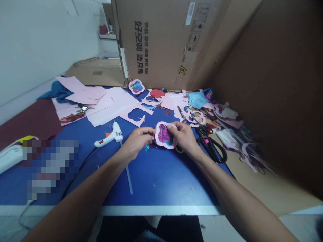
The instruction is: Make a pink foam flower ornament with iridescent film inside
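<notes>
Pink paper (88,94), scissors (210,149) and glue gun (108,138) lie near a flower-shaped piece (165,136) (left hand (138,140) and right hand (186,137) pinch it).

The flower-shaped piece (165,134) has a pale pink scalloped rim around a magenta-purple centre with touches of blue-green. It is held over the blue tabletop (166,183), tilted, its framed face turned up, its left and upper-right edges partly covered.
</notes>
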A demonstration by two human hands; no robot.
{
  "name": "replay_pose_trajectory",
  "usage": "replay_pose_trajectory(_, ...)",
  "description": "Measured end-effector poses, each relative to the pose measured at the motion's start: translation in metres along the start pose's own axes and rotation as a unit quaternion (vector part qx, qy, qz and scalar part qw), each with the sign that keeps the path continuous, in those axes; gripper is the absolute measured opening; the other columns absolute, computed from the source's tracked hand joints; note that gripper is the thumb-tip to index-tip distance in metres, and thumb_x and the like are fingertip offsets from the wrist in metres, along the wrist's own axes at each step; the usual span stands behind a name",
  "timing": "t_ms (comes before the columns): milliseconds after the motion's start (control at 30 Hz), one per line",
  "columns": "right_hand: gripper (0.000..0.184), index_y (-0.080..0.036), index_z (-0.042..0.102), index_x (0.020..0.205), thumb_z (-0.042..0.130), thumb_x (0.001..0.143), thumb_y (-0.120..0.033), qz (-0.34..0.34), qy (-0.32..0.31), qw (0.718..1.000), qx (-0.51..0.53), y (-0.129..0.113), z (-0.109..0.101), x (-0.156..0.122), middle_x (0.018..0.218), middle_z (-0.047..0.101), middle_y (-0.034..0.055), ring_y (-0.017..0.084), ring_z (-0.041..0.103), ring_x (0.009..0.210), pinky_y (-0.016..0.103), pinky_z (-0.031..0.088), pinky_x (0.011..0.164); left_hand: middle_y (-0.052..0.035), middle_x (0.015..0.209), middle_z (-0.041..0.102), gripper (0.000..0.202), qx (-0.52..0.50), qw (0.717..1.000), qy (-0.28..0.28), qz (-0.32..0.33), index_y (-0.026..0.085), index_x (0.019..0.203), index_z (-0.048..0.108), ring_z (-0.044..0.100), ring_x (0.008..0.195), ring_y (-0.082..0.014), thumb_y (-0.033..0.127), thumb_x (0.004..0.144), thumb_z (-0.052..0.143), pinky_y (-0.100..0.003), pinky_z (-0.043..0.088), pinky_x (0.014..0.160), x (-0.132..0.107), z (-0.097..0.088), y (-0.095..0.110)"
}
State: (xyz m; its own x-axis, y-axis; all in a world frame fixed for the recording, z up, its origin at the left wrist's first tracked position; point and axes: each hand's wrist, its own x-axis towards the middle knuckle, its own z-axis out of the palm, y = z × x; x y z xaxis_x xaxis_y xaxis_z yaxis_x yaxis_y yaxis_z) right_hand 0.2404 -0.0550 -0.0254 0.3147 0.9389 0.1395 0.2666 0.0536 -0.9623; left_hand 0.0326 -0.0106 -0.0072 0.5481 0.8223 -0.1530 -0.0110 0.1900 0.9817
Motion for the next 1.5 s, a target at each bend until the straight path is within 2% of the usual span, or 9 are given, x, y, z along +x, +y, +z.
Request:
replay_pose_trajectory(133,0.036,-0.018,0.074,0.083,0.073,0.085,-0.055,0.003,0.0,1.0,-0.001,0.0,0.004,-0.003,0.073,0.068,0.0017,0.016,0.055,0.063,0.028,0.043,0.059,-0.0035,0.09,0.076,0.018,-0.024,0.998,0.004,0.057,0.019,0.089,0.077,0.067,0.079,-0.0158,0.015,0.071,0.077,-0.029,0.053,0.076,0.0,0.006,-0.004)
replay_pose_trajectory(233,0.036,-0.018,0.073,0.083,0.073,0.087,-0.055,-0.002,-0.006,1.0,0.006,0.001,0.007,-0.006,0.072,0.067,0.0016,0.016,0.055,0.063,0.028,0.043,0.058,-0.001,0.094,0.074,0.046,-0.062,0.994,0.039,0.085,0.021,0.114,0.072,0.067,0.078,-0.0144,0.016,0.07,0.086,-0.025,0.051,0.071,0.0,0.011,-0.008)
replay_pose_trajectory(333,0.036,-0.019,0.072,0.083,0.072,0.088,-0.055,0.0,-0.021,1.0,0.006,-0.001,0.011,-0.009,0.07,0.065,0.0008,0.016,0.055,0.06,0.027,0.042,0.054,0.0006,0.091,0.074,0.071,-0.087,0.992,0.048,0.073,0.023,0.133,0.062,0.067,0.073,-0.0144,0.019,0.068,0.091,-0.024,0.05,0.066,0.001,0.015,-0.012)
replay_pose_trajectory(567,0.037,-0.019,0.073,0.083,0.068,0.09,-0.055,-0.006,-0.03,0.999,-0.03,-0.011,0.017,-0.017,0.068,0.064,0.0003,0.016,0.053,0.058,0.027,0.039,0.053,-0.005,0.08,0.076,0.042,-0.08,0.993,0.062,-0.06,0.014,0.094,0.078,0.068,0.068,-0.0174,0.027,0.06,0.099,-0.029,0.054,0.065,0.001,0.019,-0.013)
replay_pose_trajectory(767,0.035,-0.018,0.076,0.084,0.066,0.092,-0.051,-0.037,-0.025,0.996,-0.073,-0.015,0.017,-0.02,0.07,0.067,0.0014,0.016,0.054,0.064,0.028,0.038,0.058,-0.0051,0.069,0.074,0.035,-0.06,0.987,0.098,-0.115,0.014,0.084,0.079,0.067,0.059,-0.0184,0.03,0.06,0.1,-0.031,0.055,0.06,-0.001,0.021,-0.008)
replay_pose_trajectory(1067,0.035,-0.019,0.075,0.082,0.065,0.093,-0.05,-0.051,-0.021,0.995,-0.08,-0.018,0.018,-0.021,0.069,0.067,0.0014,0.017,0.055,0.064,0.029,0.039,0.059,-0.0046,0.064,0.072,0.029,-0.062,0.983,0.117,-0.126,0.014,0.08,0.08,0.066,0.056,-0.018,0.024,0.061,0.099,-0.03,0.056,0.058,0.001,0.022,-0.008)
replay_pose_trajectory(1233,0.035,-0.019,0.074,0.085,0.067,0.093,-0.052,-0.038,-0.046,0.996,-0.059,-0.013,0.016,-0.018,0.072,0.069,0.0017,0.017,0.057,0.066,0.028,0.042,0.059,-0.0056,0.067,0.074,0.031,-0.07,0.983,0.112,-0.129,0.013,0.078,0.079,0.069,0.059,-0.0185,0.022,0.056,0.1,-0.03,0.058,0.06,-0.002,0.021,-0.003)
replay_pose_trajectory(1400,0.035,-0.02,0.073,0.098,0.073,0.091,-0.054,-0.017,-0.086,0.996,0.003,-0.004,0.01,-0.012,0.081,0.072,0.0015,0.017,0.061,0.068,0.027,0.047,0.059,-0.0062,0.069,0.076,0.037,-0.066,0.985,0.111,-0.116,0.013,0.078,0.079,0.068,0.059,-0.0177,0.027,0.053,0.103,-0.029,0.057,0.059,0.001,0.011,-0.004)
replay_pose_trajectory(1500,0.035,-0.02,0.072,0.098,0.077,0.089,-0.054,0.003,-0.077,0.997,0.014,-0.003,0.006,-0.01,0.074,0.07,-0.0001,0.016,0.059,0.06,0.027,0.046,0.054,-0.0073,0.069,0.075,0.039,-0.049,0.987,0.109,-0.107,0.013,0.079,0.079,0.068,0.058,-0.0182,0.032,0.055,0.103,-0.031,0.058,0.059,0.006,0.003,-0.006)
